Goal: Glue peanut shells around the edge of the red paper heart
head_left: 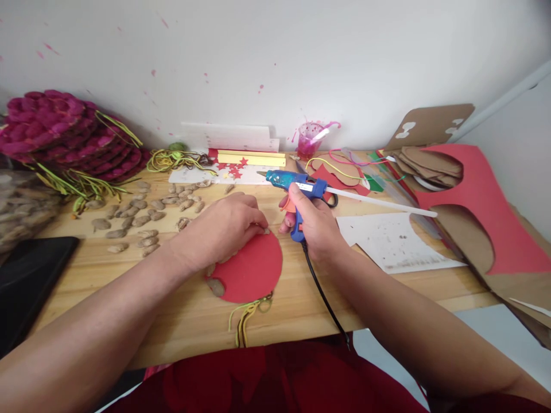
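A round red disc point(253, 267) lies on the wooden table point(181, 310), with peanuts point(216, 287) along its left edge and yellow, green and dark strings point(246, 321) hanging from its near edge. My left hand point(230, 221) bends over the disc's far edge, its fingers closed on a peanut there that is mostly hidden. In my right hand point(316, 221) is a blue glue gun point(297, 186), held just right of the disc. Its nozzle points left, and a long white glue stick point(379, 201) sticks out behind.
Loose peanuts point(140, 212) lie left of the disc. A stack of magenta-covered rounds point(64, 132) stands at the back left. Red stars point(235, 171), a pink-stained cup point(310, 140) and scissors line the back. Cut red sheet point(508, 212) and cardboard point(430, 166) lie right. The black cord point(321, 292) runs to the front edge.
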A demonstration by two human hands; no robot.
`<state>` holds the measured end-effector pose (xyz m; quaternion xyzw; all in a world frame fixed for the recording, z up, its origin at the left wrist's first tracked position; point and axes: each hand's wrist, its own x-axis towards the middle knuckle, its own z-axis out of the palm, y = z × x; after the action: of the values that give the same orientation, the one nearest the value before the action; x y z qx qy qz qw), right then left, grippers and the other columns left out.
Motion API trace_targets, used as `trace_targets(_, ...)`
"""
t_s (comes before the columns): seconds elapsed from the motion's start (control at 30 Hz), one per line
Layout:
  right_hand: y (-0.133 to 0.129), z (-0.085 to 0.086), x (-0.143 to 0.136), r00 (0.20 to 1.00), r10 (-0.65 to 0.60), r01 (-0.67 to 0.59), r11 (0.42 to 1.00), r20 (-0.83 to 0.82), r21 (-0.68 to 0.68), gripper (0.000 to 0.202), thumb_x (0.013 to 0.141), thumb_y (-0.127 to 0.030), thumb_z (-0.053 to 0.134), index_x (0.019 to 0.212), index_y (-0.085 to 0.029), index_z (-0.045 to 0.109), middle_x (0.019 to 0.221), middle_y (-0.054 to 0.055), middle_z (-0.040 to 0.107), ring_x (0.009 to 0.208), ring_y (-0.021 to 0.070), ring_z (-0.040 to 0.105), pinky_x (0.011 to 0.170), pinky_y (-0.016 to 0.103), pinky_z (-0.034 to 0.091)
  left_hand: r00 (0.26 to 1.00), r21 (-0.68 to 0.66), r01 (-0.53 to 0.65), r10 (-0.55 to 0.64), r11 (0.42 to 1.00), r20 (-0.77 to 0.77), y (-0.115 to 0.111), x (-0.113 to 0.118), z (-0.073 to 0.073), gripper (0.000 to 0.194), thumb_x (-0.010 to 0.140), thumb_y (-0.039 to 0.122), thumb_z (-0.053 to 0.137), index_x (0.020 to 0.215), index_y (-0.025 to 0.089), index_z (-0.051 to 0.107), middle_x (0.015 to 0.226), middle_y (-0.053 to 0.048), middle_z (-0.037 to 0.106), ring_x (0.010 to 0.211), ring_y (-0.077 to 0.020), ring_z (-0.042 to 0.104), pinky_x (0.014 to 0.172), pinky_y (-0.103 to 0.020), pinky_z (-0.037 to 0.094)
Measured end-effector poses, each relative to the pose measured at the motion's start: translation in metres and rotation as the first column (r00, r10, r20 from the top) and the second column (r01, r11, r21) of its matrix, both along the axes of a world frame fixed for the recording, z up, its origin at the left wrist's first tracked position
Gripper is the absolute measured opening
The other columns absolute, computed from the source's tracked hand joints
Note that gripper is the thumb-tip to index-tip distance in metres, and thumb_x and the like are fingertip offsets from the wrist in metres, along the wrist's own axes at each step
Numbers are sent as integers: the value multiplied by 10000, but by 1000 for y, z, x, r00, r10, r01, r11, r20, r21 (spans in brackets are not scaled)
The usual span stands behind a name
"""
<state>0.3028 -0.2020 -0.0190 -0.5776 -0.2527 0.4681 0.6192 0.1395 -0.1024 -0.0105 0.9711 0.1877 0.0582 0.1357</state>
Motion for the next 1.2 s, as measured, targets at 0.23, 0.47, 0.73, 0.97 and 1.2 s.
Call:
trace_targets(0.23,0,1,0,1000,4,-4,1000,-12,2,419,894,-590,696,719,-224,591,497,-61,486,443,96,502,508,238,481,1000,4,10,-10,1000,-19,-3,0,3,291,958,172,546,981,267,820,933,-50,675,810,-172,620,743,-296,473)
trace_targets(0.47,0,0,-1,1000,-12,12,1000,-23,0,454,822,-645,747,743,-224,595,520,-64,499,462,103,525,513,245,499,999,-16,-8,8,1000,-38,-3,4,4,298,928,134,551,939,247,827,904,-51,680,813,-175,632,731,-291,475)
trace_targets(0.73,1,-1,-1,999,-12,12,1000,47,3,485,856,-662,711,691,-218,612,501,-50,496,435,96,502,506,249,497,999,-17,-5,4,1000,-50,-4,6,7,285,925,131,559,937,209,832,912,-68,689,829,-189,633,770,-307,474)
trace_targets(0.97,2,-1,-1,995,4,-5,1000,96,15,504,856,-703,685,705,-227,618,501,-49,488,442,110,515,512,270,509,995,-28,-44,41,999,-86,-7,8,10,286,900,123,573,963,193,843,939,-84,702,850,-205,639,783,-327,486)
trace_targets(1.2,2,-2,0,997,-3,0,999,71,38,508,822,-699,725,703,-217,620,497,-51,493,430,108,514,492,265,502,997,9,-31,31,999,-75,-9,6,10,292,935,144,549,960,190,836,965,-90,701,866,-199,640,787,-321,493)
